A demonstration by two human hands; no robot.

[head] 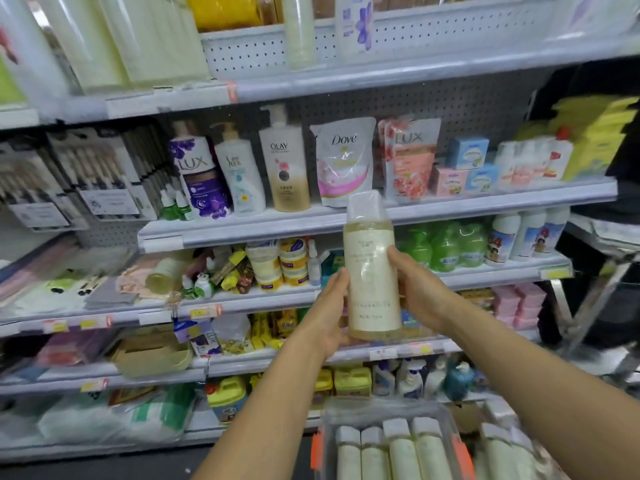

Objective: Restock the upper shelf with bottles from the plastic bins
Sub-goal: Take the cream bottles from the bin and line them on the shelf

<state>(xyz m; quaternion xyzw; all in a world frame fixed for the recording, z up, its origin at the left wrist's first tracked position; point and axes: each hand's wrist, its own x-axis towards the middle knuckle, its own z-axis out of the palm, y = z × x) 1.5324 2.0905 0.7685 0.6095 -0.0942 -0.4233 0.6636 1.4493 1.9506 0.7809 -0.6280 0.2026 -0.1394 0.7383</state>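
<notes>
A tall clear bottle (372, 268) of pale yellow liquid, with a white label and a clear cap, stands upright in the air in front of the middle shelves. My left hand (329, 310) grips its lower left side and cups its base. My right hand (420, 292) grips its right side, thumb on the label. Below, a clear plastic bin (446, 431) with orange latches holds several similar bottles (401, 452) lying side by side. The upper shelf (381, 74) carries pale bottles (298, 29) at the top of the view.
Shelves of toiletries fill the view: LUX, Olay and Dove products (284, 161) on one shelf, green bottles (446, 245) and jars below. A second bin of bottles (502, 452) sits at the lower right. A metal cart frame (602, 271) stands to the right.
</notes>
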